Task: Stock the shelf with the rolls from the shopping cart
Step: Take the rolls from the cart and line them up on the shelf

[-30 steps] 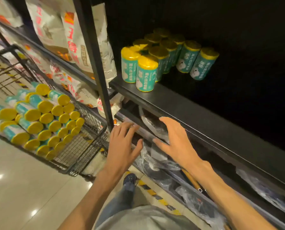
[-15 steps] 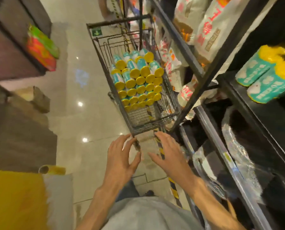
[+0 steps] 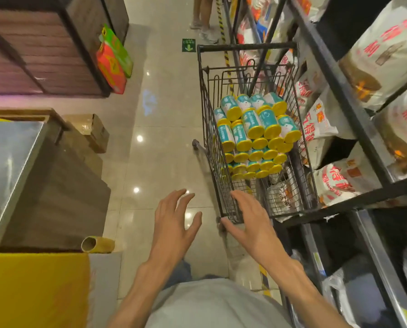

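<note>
A black wire shopping cart (image 3: 205,107) stands in the aisle ahead of me, against the shelving on the right. Several teal rolls with yellow ends (image 3: 254,136) lie stacked inside it. My left hand (image 3: 174,223) hovers over the floor just left of the cart's near corner, fingers spread, holding nothing. My right hand (image 3: 250,218) is spread open in front of the cart's near end, close to the wire, also holding nothing. The shelf with the placed rolls is out of view.
Black metal shelving (image 3: 354,107) on the right holds large white bags with red print. Cardboard boxes (image 3: 89,131) and a metal-topped counter (image 3: 10,166) line the left side. A yellow box (image 3: 32,290) sits near left. A person's legs (image 3: 205,22) stand far down the aisle.
My view has swung left from the shelf with upright rolls to the cart. Both open hands have moved from the shelf edge toward the cart's near end.
</note>
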